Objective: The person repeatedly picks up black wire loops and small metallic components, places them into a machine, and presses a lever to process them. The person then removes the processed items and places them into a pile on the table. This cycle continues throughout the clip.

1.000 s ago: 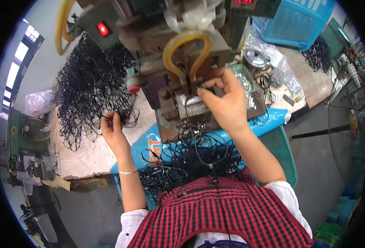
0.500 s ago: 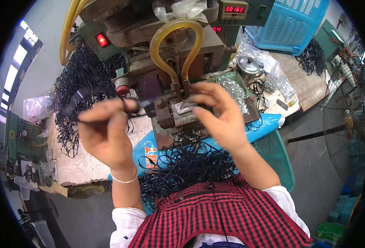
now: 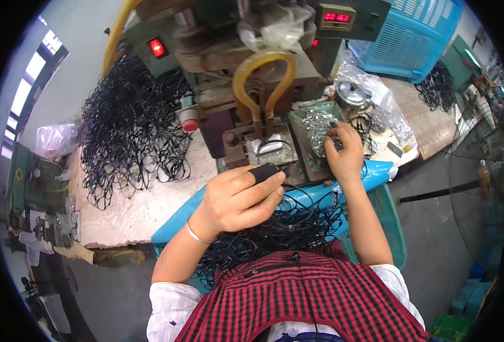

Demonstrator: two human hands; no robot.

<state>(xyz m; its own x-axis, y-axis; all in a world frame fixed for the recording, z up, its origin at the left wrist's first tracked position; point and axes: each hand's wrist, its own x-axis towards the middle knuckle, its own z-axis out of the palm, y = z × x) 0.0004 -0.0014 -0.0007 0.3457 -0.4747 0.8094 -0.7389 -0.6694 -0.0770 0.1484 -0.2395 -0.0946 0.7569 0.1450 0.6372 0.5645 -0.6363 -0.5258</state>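
My left hand [image 3: 240,199] is closed just in front of the press's metal block [image 3: 235,149], pinching a thin black cord [image 3: 286,188]. A black sleeve [image 3: 264,172] covers one of its fingertips. On the block lies a pale silvery plate [image 3: 270,146], with a strand of cord looping over it. My right hand [image 3: 346,151] reaches into a green tray [image 3: 312,162] of small shiny metal pieces [image 3: 320,126]. Its fingers are curled together over the pieces; what they hold, if anything, is hidden.
The press carries a looped yellow hose [image 3: 242,74] and a red button [image 3: 190,124]. Tangled black cords [image 3: 129,122] heap at left; another pile lies before me on blue plastic [image 3: 178,219]. A lidded metal pot [image 3: 352,92], blue basket [image 3: 403,40] and fan [image 3: 477,176] stand right.
My left hand has come right and nearer, in front of the block. My right hand has left the block and moved right into the metal pieces. The view has shifted slightly.
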